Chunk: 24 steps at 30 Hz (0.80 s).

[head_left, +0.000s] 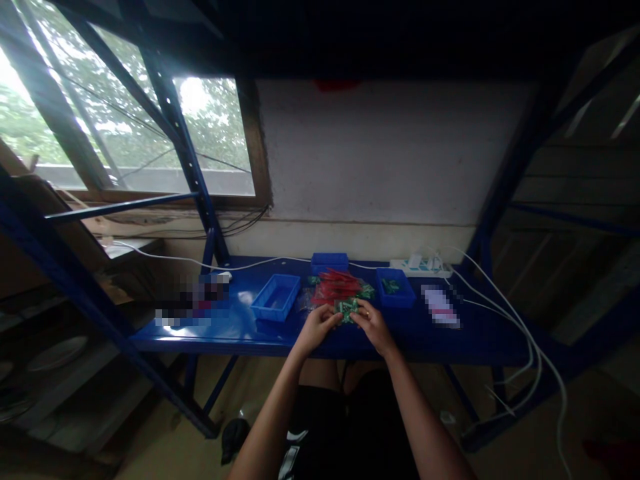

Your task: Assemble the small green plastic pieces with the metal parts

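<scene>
Between my two hands, a small green-and-white packet [347,309] is held up over the front of the blue table. My left hand [319,327] pinches its left side with thumb and fingers. On the opposite side, my right hand [373,325], wearing a ring, grips the packet too. Just behind lies a pile of red packets [337,285], with more green pieces [367,291] at its right edge. Clear plastic [305,300] shows left of the pile. The packet's exact contents are too small to make out.
A blue tray [276,298] stands on the left, another blue bin [330,260] behind the pile. The right-hand blue bin [396,297] holds green pieces. A white power strip [419,268] with cables [520,327] sits at the back right. Blue frame posts [487,220] flank the table [210,343].
</scene>
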{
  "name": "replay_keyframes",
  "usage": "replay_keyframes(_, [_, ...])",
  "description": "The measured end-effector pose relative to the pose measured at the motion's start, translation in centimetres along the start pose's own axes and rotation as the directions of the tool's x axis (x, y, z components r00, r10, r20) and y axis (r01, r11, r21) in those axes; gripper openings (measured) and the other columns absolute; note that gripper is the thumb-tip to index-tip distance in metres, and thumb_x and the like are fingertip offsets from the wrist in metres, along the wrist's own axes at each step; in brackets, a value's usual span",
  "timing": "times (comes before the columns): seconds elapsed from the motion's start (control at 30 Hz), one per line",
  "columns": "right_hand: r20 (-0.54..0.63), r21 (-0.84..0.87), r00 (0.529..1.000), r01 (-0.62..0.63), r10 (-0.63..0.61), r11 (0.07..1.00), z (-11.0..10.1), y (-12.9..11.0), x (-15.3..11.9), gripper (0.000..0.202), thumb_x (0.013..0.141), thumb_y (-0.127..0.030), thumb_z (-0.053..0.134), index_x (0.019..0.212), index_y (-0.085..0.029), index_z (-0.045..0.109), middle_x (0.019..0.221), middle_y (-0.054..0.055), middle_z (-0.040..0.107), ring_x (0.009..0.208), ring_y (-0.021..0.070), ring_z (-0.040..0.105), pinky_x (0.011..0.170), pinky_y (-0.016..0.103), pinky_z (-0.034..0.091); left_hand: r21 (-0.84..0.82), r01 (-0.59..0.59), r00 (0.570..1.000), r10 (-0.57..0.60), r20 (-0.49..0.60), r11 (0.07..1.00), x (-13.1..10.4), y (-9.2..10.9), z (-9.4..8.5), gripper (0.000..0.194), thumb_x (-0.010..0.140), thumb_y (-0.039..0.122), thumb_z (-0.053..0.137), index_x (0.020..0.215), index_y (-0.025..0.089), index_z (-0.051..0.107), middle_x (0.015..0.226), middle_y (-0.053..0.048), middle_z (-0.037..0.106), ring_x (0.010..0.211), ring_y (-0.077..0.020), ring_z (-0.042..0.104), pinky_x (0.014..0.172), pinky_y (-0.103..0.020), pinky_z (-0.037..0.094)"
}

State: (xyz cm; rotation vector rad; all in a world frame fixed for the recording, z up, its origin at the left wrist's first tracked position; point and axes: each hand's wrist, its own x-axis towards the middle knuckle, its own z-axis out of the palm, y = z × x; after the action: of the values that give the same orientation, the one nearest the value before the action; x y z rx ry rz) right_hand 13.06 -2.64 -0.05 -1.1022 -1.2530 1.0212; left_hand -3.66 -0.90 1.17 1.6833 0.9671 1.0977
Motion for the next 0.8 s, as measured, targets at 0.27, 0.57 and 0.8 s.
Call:
replay_keyframes(0.27, [0.032,0.027,0.999,0.018,-0.019,0.999,0.14,-0.08,0.03,0.043,0.064,-0.037,0.07,0.103,-0.021,0.059,0.081,0.003,0.068,0.075,0.0206,0.063,0.059,0.027,0.044,0.07,-0.026,1.0,0.027,-0.014,0.997,0.05,-0.48,-0.08,0.04,0.076,0.054,0.057,0.068,0.016,0.053,0.054,0.002,0.055,0.051,-0.0113,0.047,0.051,-0.022,0.033])
replay_keyframes(0.57, [-0.004,-0.059,0.998,0.055,-0.056,0.997,0.08,0.4,0.18,0.037,0.069,-0.051,0.065,0.086,-0.019,0.057,0.055,-0.005,0.049,0.053,0.0126,0.046,0.05,0.023,0.035,0.132,-0.051,0.999,0.053,-0.011,0.99,0.12,-0.68,-0.06,0.041,0.077,0.052,0.054,0.059,0.016,0.048,0.052,0.002,0.052,0.051,-0.0105,0.044,0.051,-0.022,0.032])
replay_keyframes(0.8, [-0.023,-0.08,0.995,0.092,-0.094,0.993,0.02,0.34,0.22,0.035,0.07,-0.053,0.064,0.077,-0.02,0.056,0.059,-0.004,0.051,0.055,0.013,0.048,0.052,0.024,0.034,0.091,-0.046,0.999,0.048,-0.016,0.995,0.12,-0.49,-0.12,0.034,0.075,0.048,0.059,0.075,0.014,0.058,0.052,0.002,0.055,0.049,-0.0113,0.048,0.05,-0.022,0.033])
